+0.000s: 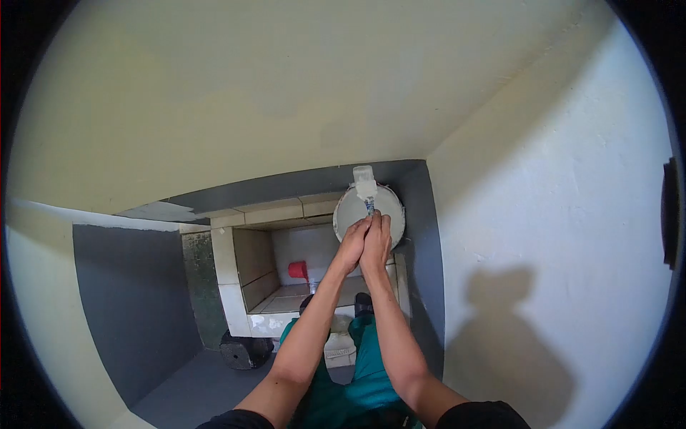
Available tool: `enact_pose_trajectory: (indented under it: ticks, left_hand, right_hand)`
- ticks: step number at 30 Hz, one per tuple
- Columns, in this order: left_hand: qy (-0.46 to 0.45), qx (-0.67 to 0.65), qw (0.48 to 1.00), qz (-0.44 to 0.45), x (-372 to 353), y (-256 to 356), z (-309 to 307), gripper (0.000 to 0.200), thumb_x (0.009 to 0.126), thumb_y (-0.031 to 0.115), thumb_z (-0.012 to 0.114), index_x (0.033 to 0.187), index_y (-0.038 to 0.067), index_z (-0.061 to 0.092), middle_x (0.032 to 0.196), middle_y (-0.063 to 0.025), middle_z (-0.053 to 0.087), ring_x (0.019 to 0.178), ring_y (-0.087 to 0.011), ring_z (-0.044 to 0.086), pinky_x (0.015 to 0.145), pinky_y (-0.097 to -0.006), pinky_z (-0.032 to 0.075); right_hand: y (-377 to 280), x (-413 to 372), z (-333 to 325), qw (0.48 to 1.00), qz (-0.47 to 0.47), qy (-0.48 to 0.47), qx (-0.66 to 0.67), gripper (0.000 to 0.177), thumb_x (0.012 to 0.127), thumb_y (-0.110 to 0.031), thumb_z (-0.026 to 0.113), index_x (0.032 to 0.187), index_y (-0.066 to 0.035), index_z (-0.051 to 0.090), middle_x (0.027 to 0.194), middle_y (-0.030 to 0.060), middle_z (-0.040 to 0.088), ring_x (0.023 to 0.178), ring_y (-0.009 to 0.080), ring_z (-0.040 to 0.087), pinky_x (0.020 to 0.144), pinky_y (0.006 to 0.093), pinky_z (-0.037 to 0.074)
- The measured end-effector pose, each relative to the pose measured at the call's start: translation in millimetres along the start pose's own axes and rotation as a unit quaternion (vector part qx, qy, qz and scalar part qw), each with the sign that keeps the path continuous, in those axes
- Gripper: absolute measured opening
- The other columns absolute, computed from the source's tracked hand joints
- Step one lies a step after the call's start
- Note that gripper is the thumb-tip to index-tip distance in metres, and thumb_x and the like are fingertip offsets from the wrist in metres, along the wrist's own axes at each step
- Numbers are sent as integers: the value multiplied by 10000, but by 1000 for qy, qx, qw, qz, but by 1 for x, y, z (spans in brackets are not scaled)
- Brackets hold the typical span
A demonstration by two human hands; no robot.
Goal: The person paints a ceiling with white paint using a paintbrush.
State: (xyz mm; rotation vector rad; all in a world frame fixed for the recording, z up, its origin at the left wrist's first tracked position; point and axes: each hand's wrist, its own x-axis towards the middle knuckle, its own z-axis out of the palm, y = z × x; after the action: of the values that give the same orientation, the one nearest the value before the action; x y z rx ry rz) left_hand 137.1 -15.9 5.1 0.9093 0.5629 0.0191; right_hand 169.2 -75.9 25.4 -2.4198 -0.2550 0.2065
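Both my hands are together in front of me, around the handle of a paintbrush (365,187). Its broad head is coated in white and points away from me. My left hand (354,244) and my right hand (376,242) press against each other with closed fingers, hiding most of the handle. Below the brush stands a round bucket (337,220) with white paint inside and smears on its rim. The brush head reaches past the bucket's far edge, in front of the grey band at the foot of the wall. My hands partly cover the bucket's near side.
A tiled basin (227,266) lies left of the bucket, with a red dipper (298,269) inside. A dark container (245,350) sits at the basin's lower left. Pale walls (529,214) with grey lower bands (136,300) surround me closely. My feet stand by the basin.
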Motion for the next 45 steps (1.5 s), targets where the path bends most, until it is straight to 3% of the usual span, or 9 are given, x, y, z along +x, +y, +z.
enact_pose_trajectory:
  ticks: [14,17,20,24,30,33,39,42,45]
  left_hand:
    - [22,52,998,26,15,21,2,418,1043,301,436,1226,-39,596,1151,-132,649,1049,-186,586,947,-306,444]
    - [16,67,997,35,15,41,4,404,1044,297,436,1208,-36,594,1140,-122,643,1035,-174,576,944,-305,440]
    - [43,108,990,83,-12,79,29,384,1054,313,439,1174,-15,599,1036,-98,641,945,-157,566,865,-294,451]
    - [26,168,972,164,-39,109,44,370,1065,325,436,1121,-8,586,936,-67,615,875,-135,534,808,-284,455]
    - [-19,100,977,189,-73,133,58,362,1068,326,430,1120,-8,561,967,-68,597,904,-127,513,833,-285,444]
    - [9,133,982,132,-55,117,40,420,1057,311,446,1287,-28,541,1147,-89,607,1052,-155,532,970,-279,412]
    - [10,35,998,42,-18,54,-3,397,1063,327,434,1188,-16,588,1051,-76,623,981,-137,550,910,-270,435]
    - [-8,12,1000,5,-6,13,-24,426,1050,365,451,1183,-16,589,1060,-75,626,990,-147,561,919,-282,435]
    - [-4,66,997,-47,-23,21,-28,455,1034,395,472,1166,-22,600,1065,-82,636,1003,-149,566,924,-289,434]
  right_hand:
    - [-6,23,13,997,32,-20,72,345,968,-90,495,1293,21,522,1117,191,547,950,383,646,755,457,538]
    - [-21,26,3,997,-65,30,7,345,960,-78,509,1290,24,525,1120,182,548,956,367,645,742,443,540]
    - [-36,28,-10,990,-18,23,140,340,956,-82,528,1280,20,532,1104,180,548,954,358,646,720,437,541]
    - [-84,9,-69,981,-159,102,38,344,940,-77,565,1271,15,543,1054,171,549,917,351,642,705,422,529]
    - [-107,-9,-90,963,-200,152,95,361,927,-57,585,1279,12,544,1022,155,548,875,338,634,693,413,518]
    - [-87,-2,-59,969,-180,141,91,368,932,-54,572,1291,13,535,1034,158,550,886,340,640,695,418,519]
    - [-34,1,9,993,-66,58,74,357,937,-67,550,1290,-18,534,1051,178,565,900,385,638,742,453,507]
    - [-25,-10,17,980,38,32,194,294,967,-126,522,1229,6,546,1047,217,605,927,415,634,760,484,491]
    - [-9,-19,20,995,-79,27,52,287,1012,-96,456,1214,54,593,1035,201,638,947,305,644,812,365,505]
